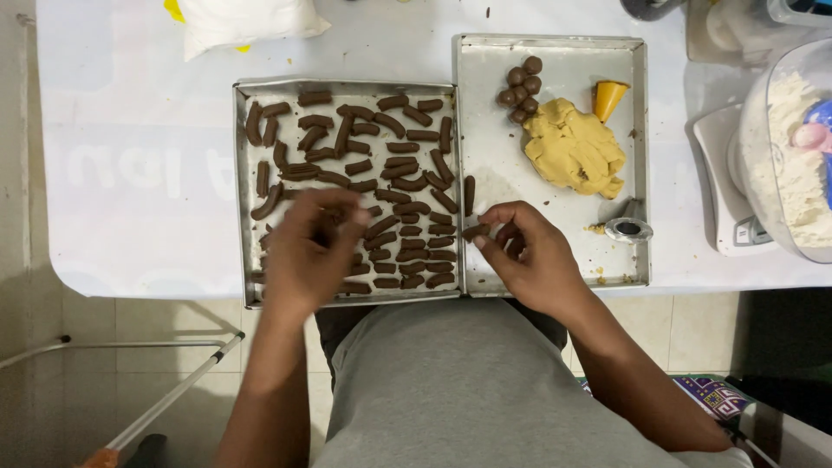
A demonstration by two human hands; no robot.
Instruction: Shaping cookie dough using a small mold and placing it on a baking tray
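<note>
at centre frame the right hand (529, 256) pinches a small brown dough roll (475, 231) between its fingers (496, 224). the left hand (308, 251) hovers blurred over the left tray (347, 87); its grip cannot be told.

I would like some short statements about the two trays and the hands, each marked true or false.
1. The left tray holds many brown rolls. True.
2. The right hand holds a brown piece at its fingertips. True.
3. The yellow dough lies on the left tray. False: it lies on the right tray.
4. The brown balls sit beside the dough on the right tray. True.
5. The orange cone stands among the rolls. False: it is on the right tray, by the dough.
6. The left hand rests on the floor. False: it is over the left tray, on the rolls.
</note>
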